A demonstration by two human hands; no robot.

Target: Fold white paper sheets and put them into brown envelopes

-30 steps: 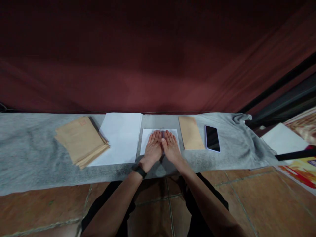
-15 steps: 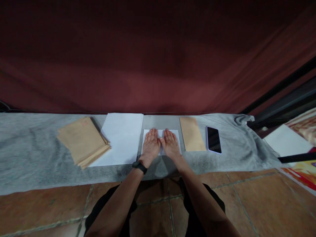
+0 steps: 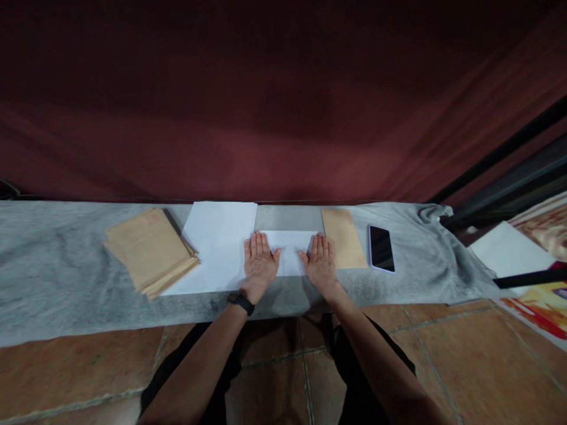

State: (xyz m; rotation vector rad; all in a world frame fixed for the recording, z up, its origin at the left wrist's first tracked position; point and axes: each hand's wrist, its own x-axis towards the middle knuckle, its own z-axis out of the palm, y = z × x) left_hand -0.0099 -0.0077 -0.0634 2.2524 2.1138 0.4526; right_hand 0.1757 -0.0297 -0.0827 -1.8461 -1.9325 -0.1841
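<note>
A: What are the two hands doing?
B: Both lie flat, palms down. The left hand (image 3: 260, 264) is on the left end of a small white paper (image 3: 290, 252). The right hand (image 3: 321, 265) is on the right end.
A: Are they holding anything?
B: No, they don't grip a thing. The fingers are out straight and point away from the person. The thumbs stick out toward each other, with a gap between them.
A: So where is the white paper?
B: It is under both hands, and its middle shows between them. It lies on a gray cloth (image 3: 416, 248).
A: What is by the left hand?
B: Big white sheets (image 3: 219, 242), just to its left. I can't tell if the hand touches their edge. Farther left is a pile of brown envelopes (image 3: 148, 248), with one side on top of the sheets. A black watch (image 3: 241, 303) is on the left wrist.
A: And by the right hand?
B: One flat brown envelope (image 3: 348, 242), just to its right. I can't tell if they touch. Past that is a phone (image 3: 381, 248) with a dark screen.
</note>
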